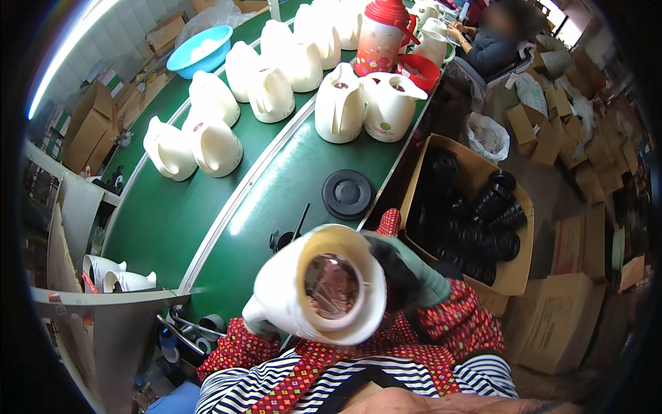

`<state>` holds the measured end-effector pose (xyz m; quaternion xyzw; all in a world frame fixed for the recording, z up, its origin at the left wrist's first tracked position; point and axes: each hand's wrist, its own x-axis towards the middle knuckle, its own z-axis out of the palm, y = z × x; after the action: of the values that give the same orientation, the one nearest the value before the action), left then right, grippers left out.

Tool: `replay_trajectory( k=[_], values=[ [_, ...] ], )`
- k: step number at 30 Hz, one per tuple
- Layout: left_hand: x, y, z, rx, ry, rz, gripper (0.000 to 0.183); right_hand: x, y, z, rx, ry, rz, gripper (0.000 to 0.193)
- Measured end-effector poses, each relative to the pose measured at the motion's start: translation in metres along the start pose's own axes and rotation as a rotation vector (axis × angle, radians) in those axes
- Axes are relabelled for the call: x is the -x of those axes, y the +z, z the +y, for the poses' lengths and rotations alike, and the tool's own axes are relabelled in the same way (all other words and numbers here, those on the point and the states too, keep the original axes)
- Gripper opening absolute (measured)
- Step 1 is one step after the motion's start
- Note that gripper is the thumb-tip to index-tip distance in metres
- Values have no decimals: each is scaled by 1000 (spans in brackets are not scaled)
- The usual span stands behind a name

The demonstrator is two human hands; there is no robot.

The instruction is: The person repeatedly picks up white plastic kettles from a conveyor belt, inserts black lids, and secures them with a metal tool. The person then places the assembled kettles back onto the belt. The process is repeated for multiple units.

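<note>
A white vacuum jug (276,279) is held tilted close to my chest, its wide round opening turned up toward me. Inside the opening shows a shiny, mirror-like liner (332,286). My left hand (258,326), in a pale glove, grips the jug's lower left side; most of its fingers are behind the jug. On the opposite side my right hand (414,269), in a green and black glove, holds the jug near its rim, fingers partly hidden. Beyond the jug, a round black disc (348,194) lies on the green bench, and a small black part with a thin rod (302,219) sits nearer.
White jugs (272,93) stand in groups along the green bench (276,179). A red flask (380,34), red bowl (418,71) and blue basin (200,52) are farther back. A cardboard box (527,234) of black parts stands right of the bench. Another person (493,45) sits far right.
</note>
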<state>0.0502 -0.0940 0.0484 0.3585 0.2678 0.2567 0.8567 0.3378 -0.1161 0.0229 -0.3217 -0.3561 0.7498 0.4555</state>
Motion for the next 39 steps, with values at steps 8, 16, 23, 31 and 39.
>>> replay_trajectory(
  k=[8,16,23,31,39],
  values=[
    [59,-35,7,32,143,341,48,-154,-86,37,1890,189,305,110],
    [59,-41,1,31,197,403,40,-141,-81,31,1643,59,573,92],
    [-8,-25,-17,-70,200,226,33,5,19,-29,884,-575,206,100],
    [-33,3,-51,-216,273,229,26,89,30,-17,691,-595,300,96],
    [-34,43,-11,-1296,1011,416,35,106,-15,13,-177,-342,218,47]
  ],
)
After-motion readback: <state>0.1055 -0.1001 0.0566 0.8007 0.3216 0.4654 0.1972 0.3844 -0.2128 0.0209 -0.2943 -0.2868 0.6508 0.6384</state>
